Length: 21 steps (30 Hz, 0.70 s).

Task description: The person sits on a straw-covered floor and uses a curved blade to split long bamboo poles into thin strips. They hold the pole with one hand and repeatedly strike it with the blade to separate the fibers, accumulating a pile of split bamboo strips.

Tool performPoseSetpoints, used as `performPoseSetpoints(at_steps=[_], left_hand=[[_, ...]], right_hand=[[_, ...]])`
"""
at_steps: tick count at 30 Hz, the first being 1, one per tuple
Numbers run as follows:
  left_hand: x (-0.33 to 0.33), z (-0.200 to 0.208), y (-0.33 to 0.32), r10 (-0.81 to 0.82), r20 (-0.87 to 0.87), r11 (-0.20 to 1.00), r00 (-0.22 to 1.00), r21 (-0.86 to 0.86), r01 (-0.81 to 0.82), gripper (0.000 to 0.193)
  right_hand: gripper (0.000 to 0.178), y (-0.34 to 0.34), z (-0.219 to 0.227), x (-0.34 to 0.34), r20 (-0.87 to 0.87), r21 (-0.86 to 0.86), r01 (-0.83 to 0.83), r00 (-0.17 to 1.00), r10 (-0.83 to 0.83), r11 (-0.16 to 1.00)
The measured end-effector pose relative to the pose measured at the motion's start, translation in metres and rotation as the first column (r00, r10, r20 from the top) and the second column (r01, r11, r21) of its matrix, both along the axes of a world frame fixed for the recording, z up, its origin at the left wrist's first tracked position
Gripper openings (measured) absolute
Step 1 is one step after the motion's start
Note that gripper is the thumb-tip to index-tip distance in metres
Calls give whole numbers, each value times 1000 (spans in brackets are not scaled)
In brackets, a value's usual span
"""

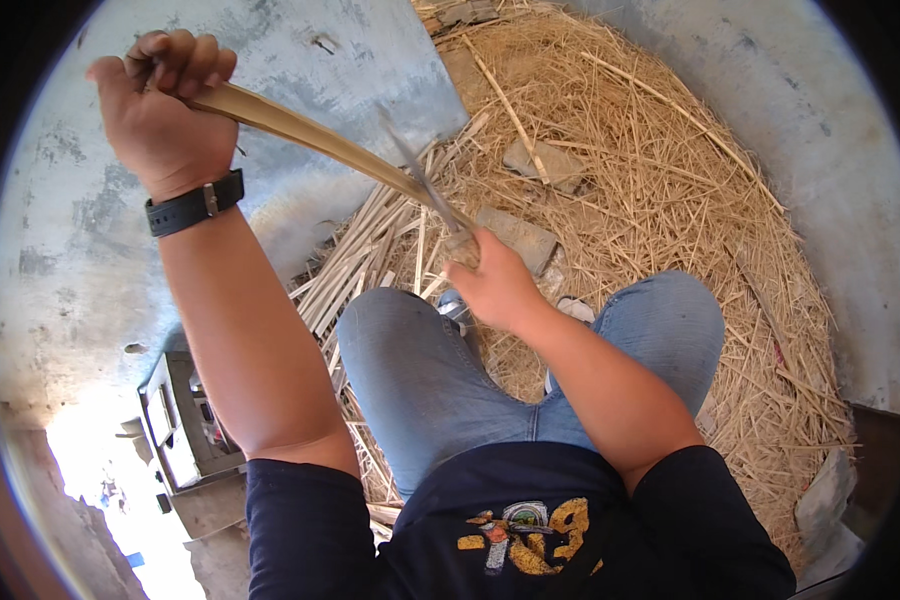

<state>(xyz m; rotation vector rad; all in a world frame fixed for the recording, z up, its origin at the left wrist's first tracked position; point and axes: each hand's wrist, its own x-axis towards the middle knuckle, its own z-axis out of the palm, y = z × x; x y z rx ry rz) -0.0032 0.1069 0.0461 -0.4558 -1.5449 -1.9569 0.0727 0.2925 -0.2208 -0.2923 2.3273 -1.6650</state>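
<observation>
My left hand (175,110) is raised at the upper left, its fingers closed round one end of a long, pale bamboo strip (310,130). The strip slants down from there toward my right hand (500,285), bowing slightly. In my right hand is a knife (435,195), gripped by its handle in front of my knees. Its narrow grey blade points up and left and crosses the strip near the strip's lower end. The blade tip is blurred. Just where the edge meets the strip I cannot tell.
Straw-like shavings (660,170) cover the floor. A bundle of pale split strips (355,255) lies left of my knees. Flat stone blocks (518,238) sit among the shavings. Worn bluish walls (320,60) stand close by, and a grey cabinet-like box (175,425) is at lower left.
</observation>
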Motion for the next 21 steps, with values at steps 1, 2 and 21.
performPoseSetpoints(at_steps=[1, 2, 21], left_hand=[[-3, -1, -6, -18, 2, 1000, 1000, -7, 18, 38], [-1, 4, -14, -24, 6, 999, 1000, -27, 24, 35], [-19, -13, -15, 594, -137, 791, 793, -79, -606, 32]], right_hand=[[45, 0, 14, 2, -77, -46, -15, 997, 11, 999], [44, -3, 22, 4, -108, -55, -29, 994, 22, 998], [38, -14, -34, -14, 271, 32, -53, 962, 42, 998]])
